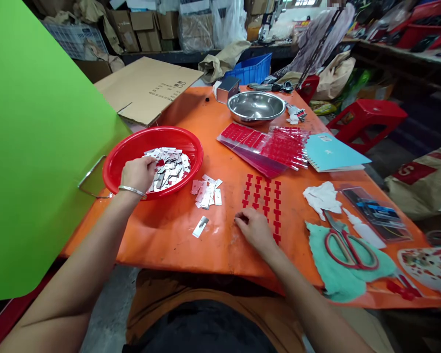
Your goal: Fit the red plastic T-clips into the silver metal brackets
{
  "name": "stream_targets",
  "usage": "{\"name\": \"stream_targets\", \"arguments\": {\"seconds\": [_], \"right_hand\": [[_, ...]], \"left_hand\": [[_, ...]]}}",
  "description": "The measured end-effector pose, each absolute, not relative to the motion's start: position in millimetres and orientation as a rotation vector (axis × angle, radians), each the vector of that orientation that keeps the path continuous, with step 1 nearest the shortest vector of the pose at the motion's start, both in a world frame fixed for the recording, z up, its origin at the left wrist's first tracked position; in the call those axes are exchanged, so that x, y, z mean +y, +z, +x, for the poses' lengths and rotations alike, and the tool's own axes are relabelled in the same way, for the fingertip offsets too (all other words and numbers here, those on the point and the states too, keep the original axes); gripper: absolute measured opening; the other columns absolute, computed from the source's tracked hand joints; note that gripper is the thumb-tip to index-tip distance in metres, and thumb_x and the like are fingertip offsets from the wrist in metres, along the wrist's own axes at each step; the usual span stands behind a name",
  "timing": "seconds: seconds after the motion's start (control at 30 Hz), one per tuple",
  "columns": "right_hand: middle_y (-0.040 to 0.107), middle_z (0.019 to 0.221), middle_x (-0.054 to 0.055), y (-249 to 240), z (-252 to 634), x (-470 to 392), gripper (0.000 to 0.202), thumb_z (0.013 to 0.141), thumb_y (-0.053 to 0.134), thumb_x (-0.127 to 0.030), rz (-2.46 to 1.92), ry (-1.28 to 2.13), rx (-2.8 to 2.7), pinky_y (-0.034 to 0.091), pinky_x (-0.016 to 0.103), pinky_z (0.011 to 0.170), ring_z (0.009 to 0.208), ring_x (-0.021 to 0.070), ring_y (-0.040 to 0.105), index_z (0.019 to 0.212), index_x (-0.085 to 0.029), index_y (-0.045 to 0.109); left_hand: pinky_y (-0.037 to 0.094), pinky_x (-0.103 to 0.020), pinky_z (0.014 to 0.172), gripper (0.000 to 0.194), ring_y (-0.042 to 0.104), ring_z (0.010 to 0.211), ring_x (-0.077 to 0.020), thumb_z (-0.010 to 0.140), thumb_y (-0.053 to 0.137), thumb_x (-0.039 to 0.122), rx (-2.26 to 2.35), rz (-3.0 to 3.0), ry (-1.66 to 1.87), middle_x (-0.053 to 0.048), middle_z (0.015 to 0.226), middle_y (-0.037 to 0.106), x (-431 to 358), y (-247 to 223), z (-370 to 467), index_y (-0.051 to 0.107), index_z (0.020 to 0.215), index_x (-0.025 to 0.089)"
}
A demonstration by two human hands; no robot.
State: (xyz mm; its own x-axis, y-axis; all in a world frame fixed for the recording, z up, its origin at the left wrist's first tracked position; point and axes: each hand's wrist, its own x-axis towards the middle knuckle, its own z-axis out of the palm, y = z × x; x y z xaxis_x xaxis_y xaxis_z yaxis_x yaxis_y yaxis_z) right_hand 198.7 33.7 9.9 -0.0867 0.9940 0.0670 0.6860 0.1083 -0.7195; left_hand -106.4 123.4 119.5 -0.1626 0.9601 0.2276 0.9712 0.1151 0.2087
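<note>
Red T-shaped pieces (pixel 277 213) in four columns

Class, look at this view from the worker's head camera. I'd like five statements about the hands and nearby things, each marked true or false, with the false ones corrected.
1. The left hand reaches into the red basin. True.
2. The scissors lie in the red basin. False: the scissors lie on a green cloth.
3. The right hand partly hides the rows of red T-shaped pieces. True.
4. The light blue notebook is on the far left of the picture. False: the light blue notebook is in the right half.
5. One metallic strip lies apart from the small pile of strips. True.
</note>
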Motion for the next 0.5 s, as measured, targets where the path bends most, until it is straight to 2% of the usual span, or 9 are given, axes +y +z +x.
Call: {"name": "stream_targets", "arguments": {"seconds": [0.1, 0.2, 0.27, 0.33, 0.37, 0.5], "right_hand": [[0.06, 0.072, 0.004, 7.9, 194.9, 35.1, 0.013, 0.075, 0.047, -0.017, -1.663, 0.646, -1.887, 0.041, 0.027, 0.063, 0.067, 0.017, 0.055, 0.07, -0.018, 0.059], [0.06, 0.072, 0.005, 6.3, 204.4, 40.5, 0.012, 0.074, 0.048, -0.016, -1.76, 0.575, -1.838, 0.042, 0.028, 0.064, 0.067, 0.0175, 0.056, 0.07, -0.017, 0.06], [0.059, 0.073, 0.005, 4.7, 212.2, 44.7, 0.012, 0.073, 0.049, -0.015, -1.817, 0.545, -1.805, 0.042, 0.029, 0.065, 0.067, 0.0179, 0.056, 0.071, -0.016, 0.06], [0.06, 0.075, 0.006, 3.3, 216.6, 48.2, 0.011, 0.073, 0.05, -0.016, -1.854, 0.539, -1.8, 0.042, 0.029, 0.066, 0.069, 0.0185, 0.056, 0.071, -0.015, 0.061], [0.06, 0.076, 0.007, 3.1, 217.2, 49.8, 0.011, 0.073, 0.051, -0.016, -1.87, 0.549, -1.809, 0.042, 0.029, 0.066, 0.07, 0.0188, 0.057, 0.071, -0.015, 0.062], [0.061, 0.071, 0.006, 6.5, 213.4, 56.9, 0.014, 0.07, 0.051, -0.01, -1.921, 0.583, -1.868, 0.041, 0.027, 0.062, 0.066, 0.0184, 0.057, 0.065, -0.016, 0.062]], "left_hand": [[0.043, -0.036, 0.074, 0.023, 0.06, 0.087, -0.029, 0.077, 0.053, 0.028, -2.284, -2.06, -0.334, -0.011, 0.088, 0.068, 121.3, 115.8, -109.4, 0.067, 0.092, 0.018], [0.042, -0.035, 0.079, 0.02, 0.056, 0.093, -0.0265, 0.078, 0.054, 0.027, -2.067, -2.121, -0.63, -0.011, 0.096, 0.064, 94.9, 114.8, -89.8, 0.063, 0.092, 0.016], [0.042, -0.031, 0.076, 0.013, 0.056, 0.083, -0.021, 0.08, 0.052, 0.025, -1.999, -2.348, -0.739, -0.007, 0.085, 0.063, 70.5, 108.5, -69.0, 0.06, 0.083, 0.016], [0.043, -0.027, 0.069, 0.01, 0.055, 0.071, -0.0165, 0.08, 0.054, 0.024, -2.033, -2.709, -0.689, -0.003, 0.075, 0.062, 47.6, 94.0, -46.5, 0.059, 0.074, 0.017], [0.043, -0.027, 0.068, 0.009, 0.054, 0.072, -0.0165, 0.079, 0.054, 0.022, -2.054, -2.825, -0.616, -0.003, 0.074, 0.061, 38.2, 84.2, -35.5, 0.059, 0.073, 0.017], [0.043, -0.03, 0.079, 0.015, 0.052, 0.088, -0.0193, 0.084, 0.048, 0.019, -1.871, -3.051, -0.447, -0.007, 0.092, 0.059, 21.5, 43.7, 6.6, 0.062, 0.085, 0.017]]}}
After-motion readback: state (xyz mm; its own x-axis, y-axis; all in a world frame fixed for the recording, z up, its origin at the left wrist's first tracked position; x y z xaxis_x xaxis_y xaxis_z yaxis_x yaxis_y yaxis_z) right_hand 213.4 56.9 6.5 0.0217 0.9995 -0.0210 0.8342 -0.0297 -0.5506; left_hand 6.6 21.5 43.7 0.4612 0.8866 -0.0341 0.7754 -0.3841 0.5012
